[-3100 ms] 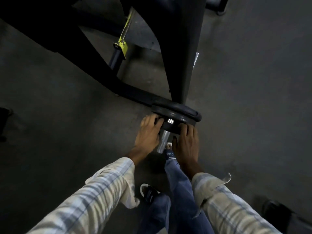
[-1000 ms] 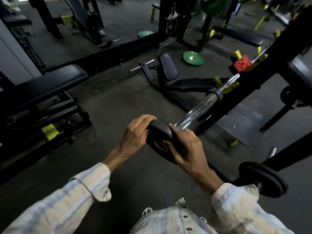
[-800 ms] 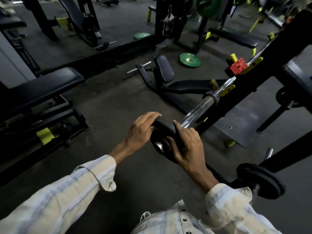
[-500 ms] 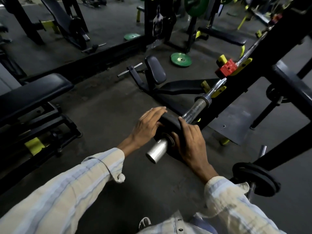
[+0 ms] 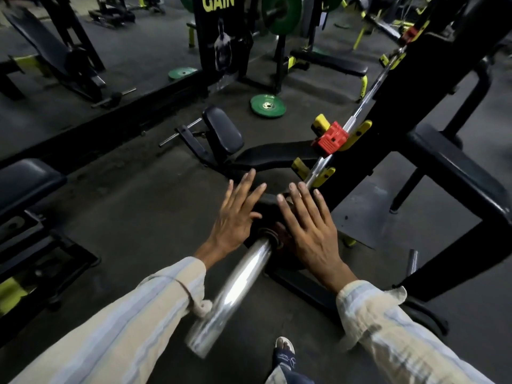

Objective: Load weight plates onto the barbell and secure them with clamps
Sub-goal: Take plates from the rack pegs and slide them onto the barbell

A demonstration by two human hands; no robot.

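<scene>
Your left hand [image 5: 235,214] is flat and open, fingers spread, palm pressed on the face of the black plate [image 5: 267,202] at its 9 o'clock side. Your right hand [image 5: 310,227] is the same: open, fingers straight, palm on the plate at its 3 o'clock side. Neither hand grips anything; both only push flat against it

The plate sits on the chrome sleeve [image 5: 235,289] of the barbell [image 5: 357,112], well in from the sleeve's end. The bare sleeve sticks out toward you, running from between your hands down to 7 o'clock. Whether the plate is hard against the collar, cannot tell, your hands cover it

Past the plate at 1 o'clock the bar rests in yellow hooks [image 5: 322,176] on the black rack [image 5: 388,128]. A red clamp [image 5: 331,141] sits just beside the bar at the rack, further along at 1 o'clock

Outward: a green plate [image 5: 268,106] lies flat on the floor at 12 o'clock, a smaller one [image 5: 182,74] at 11 o'clock. A black padded bench [image 5: 27,181] at 9 o'clock. Your sandalled foot [image 5: 284,353] is at 6 o'clock
</scene>
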